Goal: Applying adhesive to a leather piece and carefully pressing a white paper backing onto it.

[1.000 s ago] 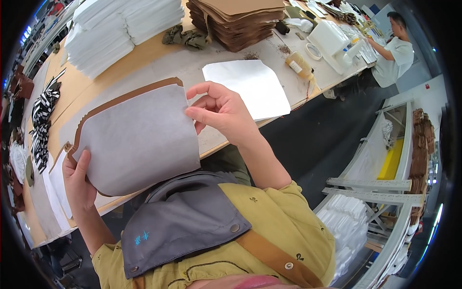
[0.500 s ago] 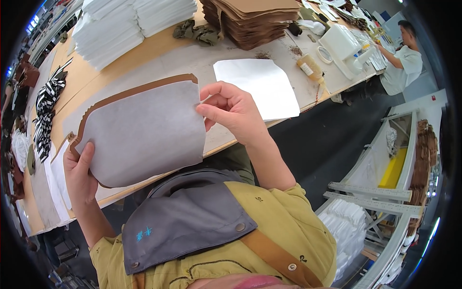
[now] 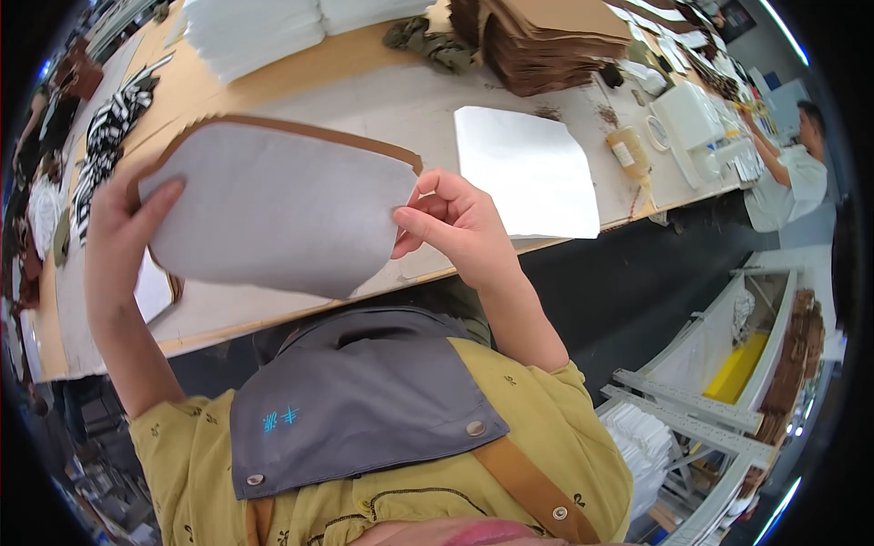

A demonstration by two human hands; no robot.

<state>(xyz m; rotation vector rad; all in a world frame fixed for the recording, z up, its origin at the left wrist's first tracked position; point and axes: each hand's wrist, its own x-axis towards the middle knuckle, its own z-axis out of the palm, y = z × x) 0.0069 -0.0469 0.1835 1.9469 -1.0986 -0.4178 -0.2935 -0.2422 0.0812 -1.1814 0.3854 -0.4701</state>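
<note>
A brown panel with a pale grey-white backing (image 3: 282, 205) is held up in front of me, its brown notched border showing along the top edge. My left hand (image 3: 132, 214) grips its left end, thumb on the pale face and fingers behind. At the right edge, my right hand (image 3: 464, 223) pinches the border between thumb and fingertips. On the table just right of that hand lies a white sheet (image 3: 528, 173). Below my left hand, part of another white piece with a brown edge (image 3: 155, 289) rests on the table.
Stacks of white sheets (image 3: 255, 41) and brown pieces (image 3: 555, 45) stand at the back. A bottle of yellowish liquid (image 3: 630, 155) and a white container (image 3: 687, 118) are at the right. Striped cloth (image 3: 114, 127) lies left. A co-worker (image 3: 787, 177) sits far right.
The panel has been raised and tilted, its left end lifted by my left hand. My right hand still pinches the right edge. The whole view has shifted.
</note>
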